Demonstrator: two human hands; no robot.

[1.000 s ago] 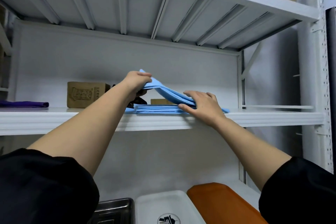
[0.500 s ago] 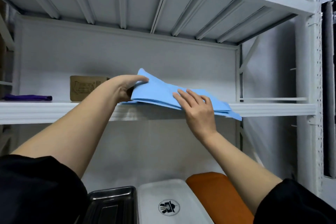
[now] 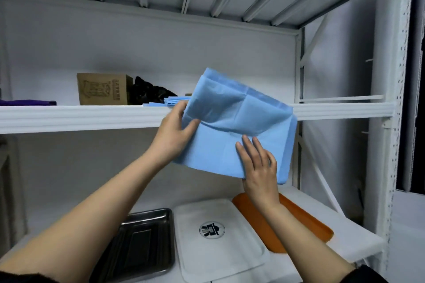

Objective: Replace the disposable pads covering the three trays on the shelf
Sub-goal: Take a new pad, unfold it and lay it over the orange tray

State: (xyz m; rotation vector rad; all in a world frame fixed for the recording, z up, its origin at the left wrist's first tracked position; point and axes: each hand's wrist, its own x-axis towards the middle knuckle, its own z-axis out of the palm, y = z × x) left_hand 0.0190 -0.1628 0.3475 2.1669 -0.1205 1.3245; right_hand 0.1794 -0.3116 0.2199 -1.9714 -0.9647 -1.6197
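A folded blue disposable pad (image 3: 232,126) hangs in the air in front of the upper shelf's edge (image 3: 80,119). My left hand (image 3: 173,132) grips its left side and my right hand (image 3: 259,165) holds its lower edge, fingers spread over the front. More blue pads (image 3: 171,101) lie stacked on the upper shelf behind it. On the lower shelf stand three bare trays side by side: a steel tray (image 3: 142,243) on the left, a white tray (image 3: 218,239) with a round logo in the middle, an orange tray (image 3: 301,220) on the right.
A brown cardboard box (image 3: 103,88) and a crumpled black thing (image 3: 149,93) sit on the upper shelf left of the pad stack. A purple cloth (image 3: 27,102) lies at the far left. White shelf posts (image 3: 391,122) stand at the right.
Both hands have lifted the top pad off the stack and drawn it forward and down off the upper shelf. The view has tilted down, showing more of the three trays.
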